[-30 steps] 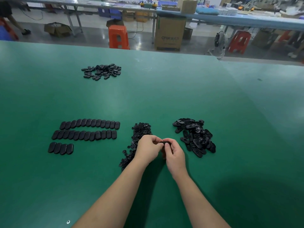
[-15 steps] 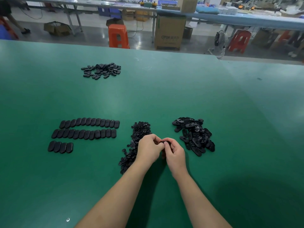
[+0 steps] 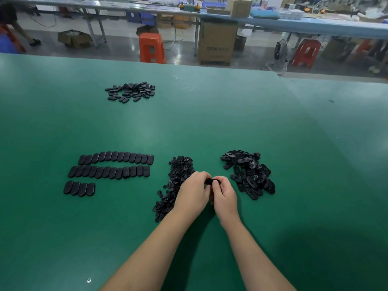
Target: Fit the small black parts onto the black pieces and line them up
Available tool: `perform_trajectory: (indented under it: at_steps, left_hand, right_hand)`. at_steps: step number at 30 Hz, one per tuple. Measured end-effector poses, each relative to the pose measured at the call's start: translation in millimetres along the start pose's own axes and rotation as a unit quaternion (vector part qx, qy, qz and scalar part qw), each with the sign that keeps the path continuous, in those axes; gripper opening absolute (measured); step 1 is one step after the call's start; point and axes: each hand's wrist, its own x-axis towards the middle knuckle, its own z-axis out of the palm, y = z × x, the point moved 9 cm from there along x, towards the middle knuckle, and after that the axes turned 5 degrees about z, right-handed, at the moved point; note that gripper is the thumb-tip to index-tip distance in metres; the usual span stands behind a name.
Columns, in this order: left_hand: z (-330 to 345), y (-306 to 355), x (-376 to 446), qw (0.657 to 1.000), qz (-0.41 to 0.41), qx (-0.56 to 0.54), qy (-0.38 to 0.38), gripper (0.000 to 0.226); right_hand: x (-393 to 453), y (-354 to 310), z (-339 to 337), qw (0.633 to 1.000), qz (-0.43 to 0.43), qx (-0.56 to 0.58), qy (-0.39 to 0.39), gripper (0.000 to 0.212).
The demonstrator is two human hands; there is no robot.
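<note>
While our left hand (image 3: 194, 193) and right hand (image 3: 224, 194) meet, both pinch one black piece (image 3: 210, 181).
We hold it above the green table (image 3: 210, 122), toward its near edge, between the small-parts pile (image 3: 178, 177) and the loose-piece pile (image 3: 249, 173).

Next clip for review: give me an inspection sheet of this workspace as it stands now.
Surface: green table, a small white scrap near its front edge.
Job's things: three rows of finished pieces at left; pile of small parts by the left hand; pile of oval pieces at right; one black piece held between both hands.
Clutter: a further heap of black pieces far back.
Grippers: left hand and right hand both grip the piece.
Cables: one on the floor beyond the table.
Surroundings: orange stool, cardboard box, benches.
</note>
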Motion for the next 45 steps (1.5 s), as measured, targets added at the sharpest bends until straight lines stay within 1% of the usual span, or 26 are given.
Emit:
perform_trajectory:
  at_steps: [2,5,7,8,9,11,15,16,18,19,21,23,25,26,28,30,31,35,38,45]
  left_hand:
    - [-2.0,2.3,-3.0,0.999,0.029,0.017,0.002,0.028]
    - [-9.8,9.9,-7.9,0.993,0.081,0.080,0.017,0.022]
    - [-24.8,10.1,-12.6,0.988,0.091,0.116,0.053,0.018]
    - [-35.6,5.1,-15.5,0.985,0.083,0.123,0.083,0.016]
    - [-47.9,-4.4,-19.5,0.983,0.064,0.125,0.116,0.016]
    - [-73.1,-35.2,-30.9,0.978,0.002,0.126,0.167,0.017]
    - [-120.7,-114.2,-68.6,0.946,-0.152,0.179,0.223,0.022]
    - [-129.3,-133.2,-79.6,0.936,-0.192,0.194,0.222,0.023]
    - [-139.0,-165.0,-98.7,0.919,-0.260,0.222,0.194,0.028]
    - [-141.2,-176.1,-106.5,0.913,-0.284,0.236,0.177,0.031]
    - [-145.8,-187.8,-117.4,0.906,-0.302,0.247,0.166,0.035]
    - [-150.4,-190.3,-122.4,0.909,-0.288,0.242,0.181,0.037]
    - [-152.8,-186.1,-121.3,0.920,-0.238,0.246,0.192,0.038]
    - [-152.5,-183.1,-119.4,0.927,-0.206,0.252,0.188,0.035]
    - [-147.0,-181.1,-115.5,0.936,-0.167,0.268,0.154,0.031]
    - [-140.3,-186.2,-115.2,0.937,-0.176,0.279,0.114,0.036]
    - [-139.9,-189.5,-116.6,0.935,-0.190,0.278,0.110,0.038]
    - [-156.2,-199.9,-127.0,0.924,-0.227,0.260,0.167,0.037]
    - [-166.7,-213.8,-134.7,0.917,-0.252,0.256,0.173,0.041]
    - [-169.4,-238.3,-138.1,0.931,-0.258,0.230,0.121,0.053]
  right_hand:
    - [-0.8,0.6,0.6,1.000,0.009,0.008,-0.007,0.021]
    - [-3.4,-4.1,1.6,1.000,0.004,0.022,-0.020,0.024]
    - [-5.4,-7.3,2.6,0.999,0.002,0.034,-0.022,0.020]
    - [-6.0,-8.3,2.6,0.999,0.004,0.040,-0.019,0.017]
    - [-6.7,-9.0,1.9,0.999,0.005,0.042,-0.016,0.016]
    - [-8.2,-10.2,1.0,0.999,0.006,0.030,-0.010,0.015]
    - [-11.5,-13.6,-0.7,1.000,0.001,0.005,-0.007,0.014]
    - [-11.9,-14.0,-0.6,1.000,0.000,0.002,-0.006,0.013]
    - [-12.2,-14.6,-0.4,1.000,0.000,-0.005,-0.004,0.013]
    - [-12.3,-14.5,-0.3,1.000,0.001,-0.009,-0.003,0.013]
    - [-12.4,-14.6,-0.4,1.000,0.000,-0.013,-0.002,0.013]
    - [-12.4,-14.4,-0.4,1.000,0.001,-0.018,-0.001,0.013]
    - [-12.2,-14.0,-0.2,1.000,0.002,-0.020,0.000,0.013]
    - [-12.1,-14.0,-0.1,1.000,0.001,-0.021,0.001,0.013]
    - [-11.9,-14.1,0.2,1.000,0.001,-0.026,0.003,0.013]
    - [-12.2,-14.1,0.2,1.000,0.001,-0.029,0.004,0.013]
    - [-12.4,-14.1,0.3,1.000,0.002,-0.030,0.004,0.013]
    - [-12.7,-15.1,-0.1,0.999,0.001,-0.036,0.005,0.013]
    - [-12.3,-14.9,-0.1,0.999,0.002,-0.035,0.004,0.013]
    - [-13.1,-15.5,0.5,0.999,0.000,-0.039,0.003,0.013]
